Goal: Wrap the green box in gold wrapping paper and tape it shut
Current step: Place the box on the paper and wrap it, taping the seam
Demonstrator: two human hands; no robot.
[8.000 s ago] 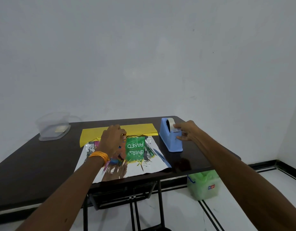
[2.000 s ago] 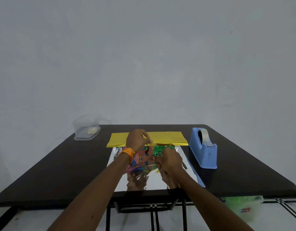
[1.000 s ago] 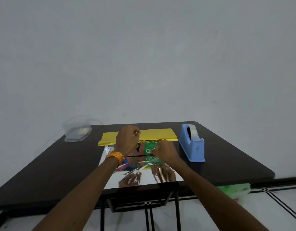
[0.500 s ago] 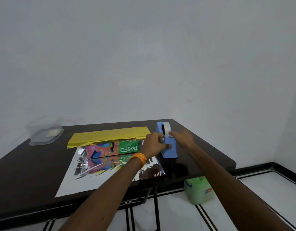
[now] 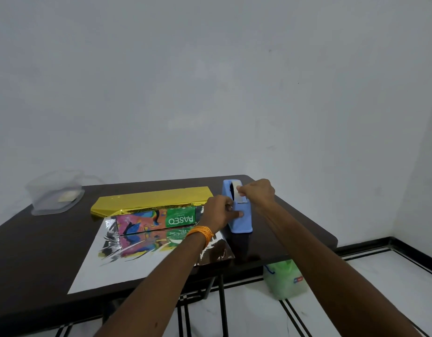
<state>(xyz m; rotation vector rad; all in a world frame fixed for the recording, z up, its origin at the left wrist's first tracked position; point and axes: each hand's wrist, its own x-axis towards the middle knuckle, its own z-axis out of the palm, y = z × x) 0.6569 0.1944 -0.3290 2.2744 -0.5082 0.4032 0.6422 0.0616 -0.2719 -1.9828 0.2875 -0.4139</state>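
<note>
Both hands were at the dispenser (image 5: 238, 210), pulling tape.
Head view: left hand (image 5: 218, 211) gripped the dispenser's side; right hand (image 5: 256, 193) pinched the tape end; the box (image 5: 156, 218) lay unwrapped on the paper (image 5: 127, 259); best to brace firmly and tear down across the cutter.

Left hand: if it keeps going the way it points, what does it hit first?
The left hand points right and away, its fingers already against the near side of the blue tape dispenser. That comes first; the right hand is above, on the tape.
</note>
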